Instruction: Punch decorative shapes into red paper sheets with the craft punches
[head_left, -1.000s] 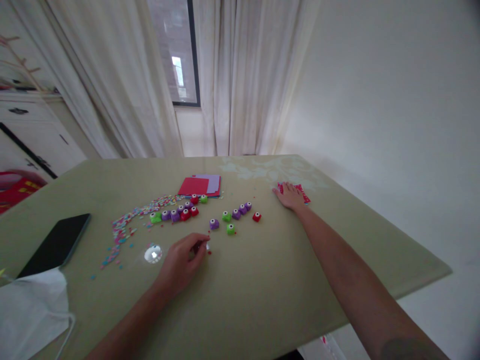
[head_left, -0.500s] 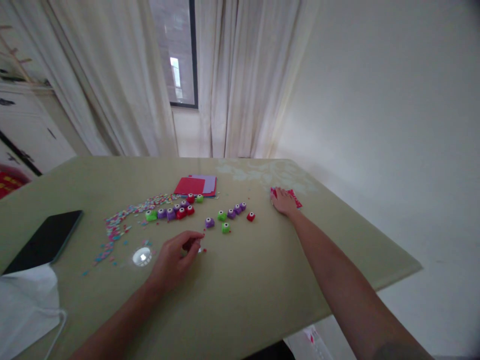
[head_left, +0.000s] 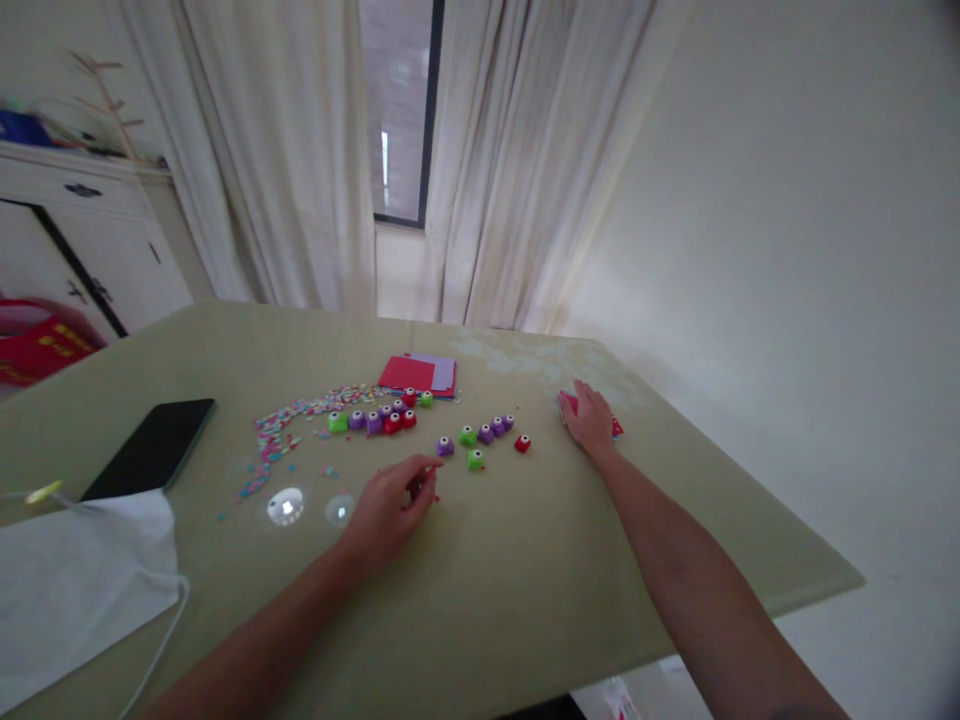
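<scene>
My left hand [head_left: 395, 507] rests at the table's middle, thumb and fingertips brought together. Whatever they pinch, if anything, is too small to make out; tiny red bits lie by the fingertips. Just beyond it are a purple bead with an eye [head_left: 445, 446] and a green bead with an eye [head_left: 475, 460]. Farther right, my right hand [head_left: 590, 417] lies over a red patterned piece [head_left: 616, 428], its fingers stretched forward. The piece, perhaps paper or a packet, is mostly covered. Between the hands sits a red bead with an eye [head_left: 523, 443].
Several eyed beads [head_left: 374, 423] form a cluster left of centre, by scattered pastel bits [head_left: 300, 408]. Behind them lie red and lilac sheets [head_left: 406, 373]. A dark tablet or phone [head_left: 154, 448] and white face mask [head_left: 82, 590] are left. Clear domes [head_left: 286, 506] stand near my left hand.
The view has swung a little. My right hand has turned on the red patterned piece, showing its left part more. My left hand keeps its pinched shape near the same spot.
</scene>
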